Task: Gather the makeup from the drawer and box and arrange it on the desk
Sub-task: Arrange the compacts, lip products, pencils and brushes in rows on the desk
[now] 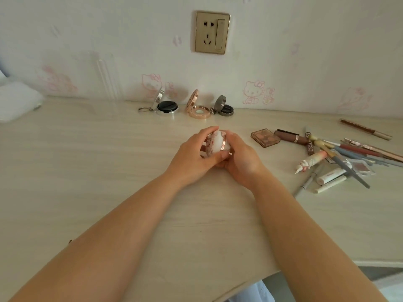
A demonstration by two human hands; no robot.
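Note:
Both of my hands hold one round pink compact [214, 144] with a rose-gold rim, its lid partly lifted, just above the middle of the pale wooden desk [109, 171]. My left hand [194, 158] grips the patterned lid side; my right hand [242, 158] cups the base from the right. Three compacts stand with lids raised along the wall: a silver one [166, 107], a rose-gold one [197, 109] and a dark grey one [225, 109]. A loose heap of makeup [333, 158] lies at the right: a brown eyeshadow palette [265, 137], lipsticks, pencils, brushes and tubes.
A gold wall socket [212, 32] sits above the compacts. A clear acrylic stand [106, 77] leans at the back left, with a white bundle [17, 101] at the far left. A long pencil [366, 129] lies apart at the back right. The desk's front edge curves away at the lower right.

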